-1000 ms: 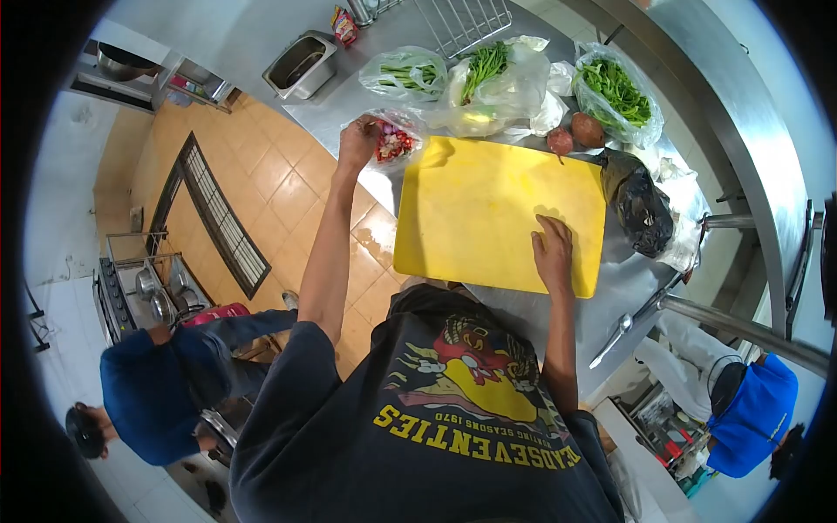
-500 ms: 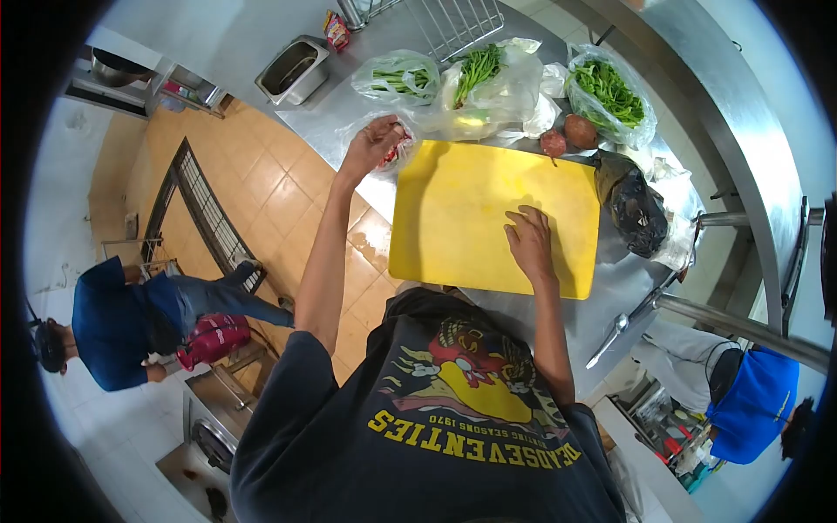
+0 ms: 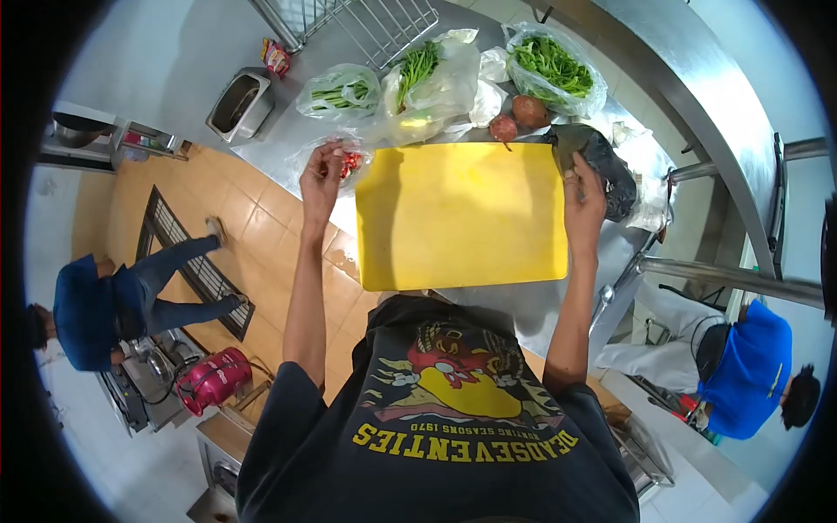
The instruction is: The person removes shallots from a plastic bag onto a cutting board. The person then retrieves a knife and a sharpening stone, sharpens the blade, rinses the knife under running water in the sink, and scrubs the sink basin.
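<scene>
My left hand [image 3: 320,185] is closed at the near edge of a clear plastic bag [image 3: 359,160] holding small red pieces that look like chillies. Its fingertips appear to pinch the plastic. Between my arms lies a yellow cutting board [image 3: 462,218] with nothing on it. Just past the board's right edge, my right hand [image 3: 584,205] is up against a black plastic bag [image 3: 610,170]. Its thumb and forefinger are apart, and I see nothing held in them; the other fingers are partly hidden.
Behind the board are bagged green stalks [image 3: 340,94], bagged leafy greens [image 3: 554,68] and two round brown vegetables [image 3: 529,112]. A metal pan [image 3: 240,106] and a wire rack [image 3: 370,30] stand farther back. People in blue [image 3: 100,301] are at both sides.
My right hand has moved off the middle of the board to the black bag on the right. My left hand has drawn slightly back at the chilli bag. The view has turned.
</scene>
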Demonstrator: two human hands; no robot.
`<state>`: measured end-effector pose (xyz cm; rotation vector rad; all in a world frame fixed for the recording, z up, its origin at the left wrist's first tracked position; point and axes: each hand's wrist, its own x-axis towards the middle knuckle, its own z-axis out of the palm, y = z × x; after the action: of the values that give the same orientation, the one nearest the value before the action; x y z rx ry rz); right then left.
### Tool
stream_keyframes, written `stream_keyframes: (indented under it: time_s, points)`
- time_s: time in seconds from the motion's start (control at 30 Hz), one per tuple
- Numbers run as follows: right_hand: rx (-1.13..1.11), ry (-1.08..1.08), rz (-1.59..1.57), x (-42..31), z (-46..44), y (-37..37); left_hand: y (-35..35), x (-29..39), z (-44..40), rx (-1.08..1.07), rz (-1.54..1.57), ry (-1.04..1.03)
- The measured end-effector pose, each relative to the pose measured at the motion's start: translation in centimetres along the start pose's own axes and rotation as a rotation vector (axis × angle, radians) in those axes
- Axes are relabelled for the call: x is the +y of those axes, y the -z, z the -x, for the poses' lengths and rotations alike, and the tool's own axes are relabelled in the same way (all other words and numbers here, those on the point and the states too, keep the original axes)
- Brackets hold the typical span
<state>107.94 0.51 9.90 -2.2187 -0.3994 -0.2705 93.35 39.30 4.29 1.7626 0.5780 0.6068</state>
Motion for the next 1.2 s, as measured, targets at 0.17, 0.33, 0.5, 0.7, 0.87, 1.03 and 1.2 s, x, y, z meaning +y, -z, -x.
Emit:
stream_keyframes:
  time_s: [0.17, 0.33, 0.5, 0.7, 0.87, 1.03, 1.2]
  points:
    - [-0.109, -0.071, -0.194, 0.4, -0.4, -1.6, -3.8, 1.8, 0.0, 0.017, -0.090, -0.161]
    - [-0.258, -0.038, -0.238, -3.0, -0.2, -4.8, -7.6, 3.3, -0.4, -0.070, -0.391, -0.285]
    - [-0.131, 0.255, -0.180, -5.7, -2.9, -10.6, -9.3, 2.4, 0.5, -0.244, -0.393, -0.194]
    - [-0.260, 0.321, 0.280, -5.1, -6.1, -17.2, -10.8, 2.0, 6.2, -0.383, -0.182, -0.089]
    - [-0.042, 0.201, 0.104, 1.0, -7.2, -16.7, -9.0, 1.1, 5.8, -0.251, -0.004, 0.086]
    - [-0.212, 0.043, 0.112, 2.2, -6.2, -13.0, -6.5, -0.1, 1.9, -0.177, 0.011, 0.032]
    - [-0.096, 0.150, -0.170, 1.0, -7.0, -9.7, -8.1, 2.8, 0.6, -0.131, 0.031, 0.076]
